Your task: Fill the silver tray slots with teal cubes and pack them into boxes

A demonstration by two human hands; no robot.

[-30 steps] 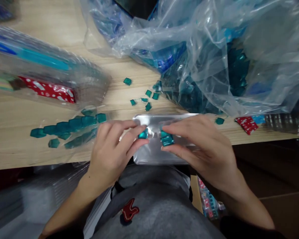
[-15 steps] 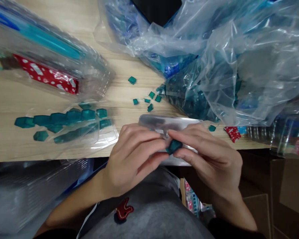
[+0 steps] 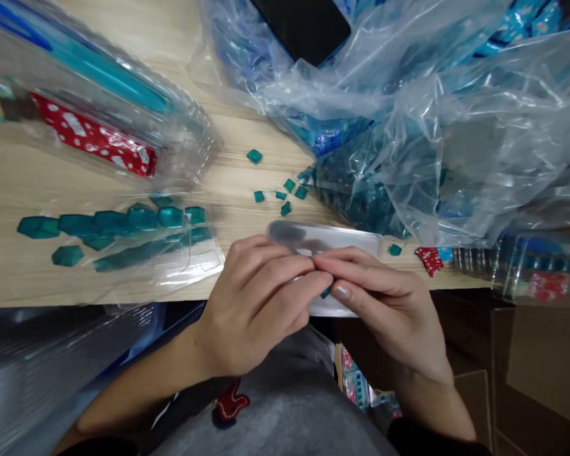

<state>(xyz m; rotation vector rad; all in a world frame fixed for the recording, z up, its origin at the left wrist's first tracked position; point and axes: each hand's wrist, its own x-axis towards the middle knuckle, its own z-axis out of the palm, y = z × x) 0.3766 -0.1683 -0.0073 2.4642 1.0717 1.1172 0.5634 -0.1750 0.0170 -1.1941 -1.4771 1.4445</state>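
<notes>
Between the fingertips of both hands is a small teal translucent plastic piece (image 3: 326, 292), mostly covered by the fingers. My left hand (image 3: 261, 304) is closed, its fingers bent over the piece from the left. From the other side my right hand (image 3: 384, 297) pinches it between thumb and fingers. Under the hands lies a shallow clear plastic tray (image 3: 323, 234) at the table's front edge. Just beyond the tray, several small teal bits (image 3: 289, 185) are scattered on the wood.
At left, a clear blister package (image 3: 204, 253) holds several teal gems (image 3: 109, 223). Behind it lies a clear box with a red spotted packet (image 3: 95, 133). Large plastic bags (image 3: 408, 107) fill the back right, a black phone (image 3: 304, 28) on top. Cardboard boxes (image 3: 546, 361) stand below right.
The left fingers have closed further over the teal piece, hiding more of it. My right hand has shifted slightly left, and the view has moved a little.
</notes>
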